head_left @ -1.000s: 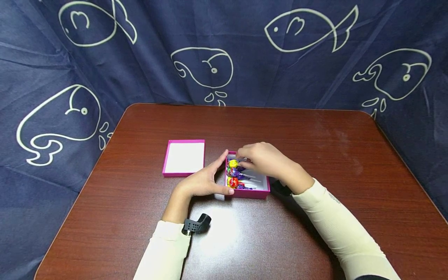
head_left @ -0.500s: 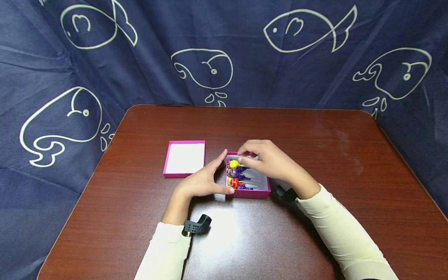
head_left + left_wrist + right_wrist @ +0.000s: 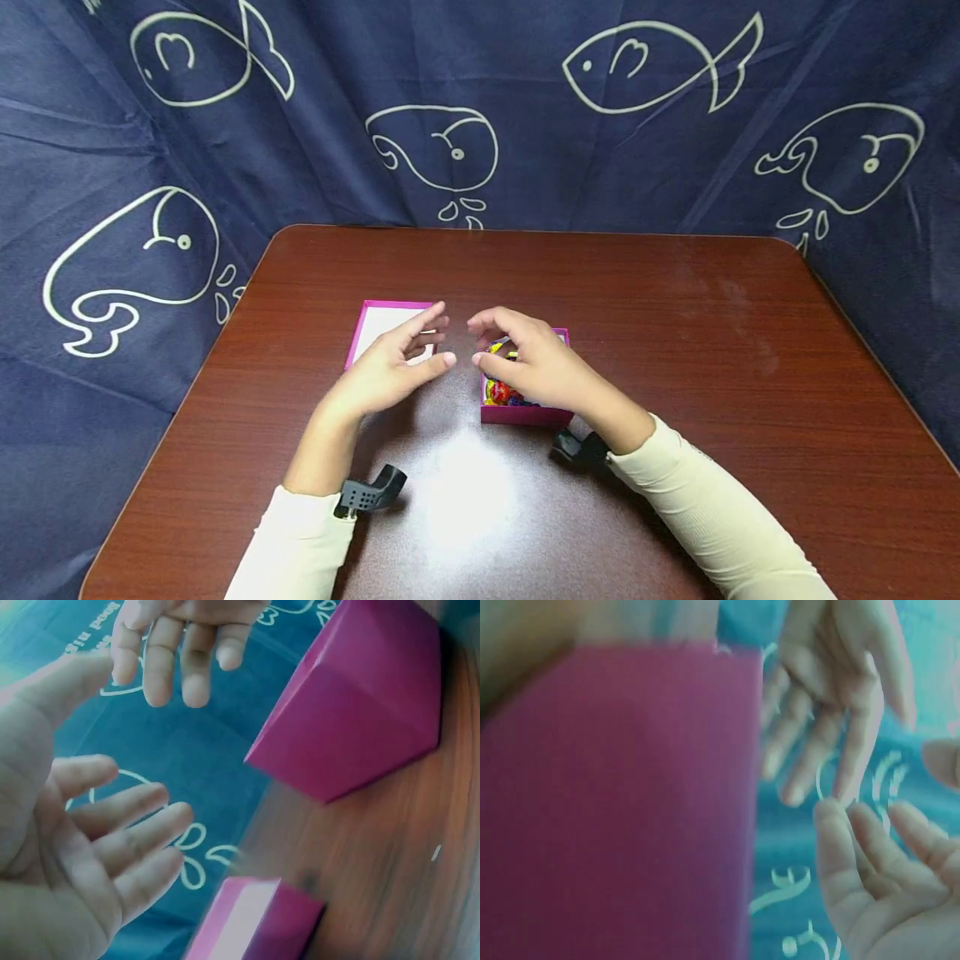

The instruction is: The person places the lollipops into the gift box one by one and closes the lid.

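Note:
A magenta box with several wrapped lollipops in it stands on the table, partly covered by my right hand in the head view. My right hand is over the box's left part, fingers loosely bent and nothing between them. To its left, my left hand hovers with fingers spread and nothing held, overlapping the box lid. The lid lies with its white inside up. In the left wrist view, the left palm shows bare beside the box's outer wall.
The brown wooden table stretches around both boxes. Behind it hangs a dark blue cloth with white fish and whale outlines. A black wrist camera sits on the left wrist, another on the right.
My left hand has let go of the box's left side and moved left toward the lid. My right hand has shifted left over the lollipops.

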Demonstrator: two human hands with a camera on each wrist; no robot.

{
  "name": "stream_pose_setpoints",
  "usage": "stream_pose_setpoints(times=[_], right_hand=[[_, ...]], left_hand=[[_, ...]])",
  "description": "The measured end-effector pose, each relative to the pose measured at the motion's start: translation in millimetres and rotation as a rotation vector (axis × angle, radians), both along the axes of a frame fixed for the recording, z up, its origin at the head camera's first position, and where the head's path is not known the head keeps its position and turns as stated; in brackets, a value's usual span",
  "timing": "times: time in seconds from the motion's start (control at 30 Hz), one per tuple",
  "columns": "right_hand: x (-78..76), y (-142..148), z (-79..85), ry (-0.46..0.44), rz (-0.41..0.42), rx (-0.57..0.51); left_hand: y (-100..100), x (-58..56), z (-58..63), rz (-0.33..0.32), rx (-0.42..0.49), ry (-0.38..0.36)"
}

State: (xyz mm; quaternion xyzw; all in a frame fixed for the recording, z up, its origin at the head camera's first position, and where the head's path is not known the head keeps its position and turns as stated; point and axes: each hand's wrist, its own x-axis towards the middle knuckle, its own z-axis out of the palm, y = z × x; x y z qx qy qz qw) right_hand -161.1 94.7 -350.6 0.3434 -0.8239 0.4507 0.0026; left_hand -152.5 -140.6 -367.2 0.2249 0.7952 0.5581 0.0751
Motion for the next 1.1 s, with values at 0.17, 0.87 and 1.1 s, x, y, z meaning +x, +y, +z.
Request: stream_pose_setpoints(times=[0.17,0.87,1.1], right_hand=[[12.3,-28.1,-3.2,-0.096,-0.004,-0.132],[27.8,-103.0,-37.6,-0.473,-0.284,-0.199],[30.0,-114.9,-44.4,-0.548,-0.323,-0.168]], left_hand=[[-22.4,-4.5,7.3,0.206,-0.084,0.024],[-89.0,-16.4,3.3,0.295,-0.421,-0.347],[-91.5,-17.0,2.3,0.253,-0.366,-0.446]])
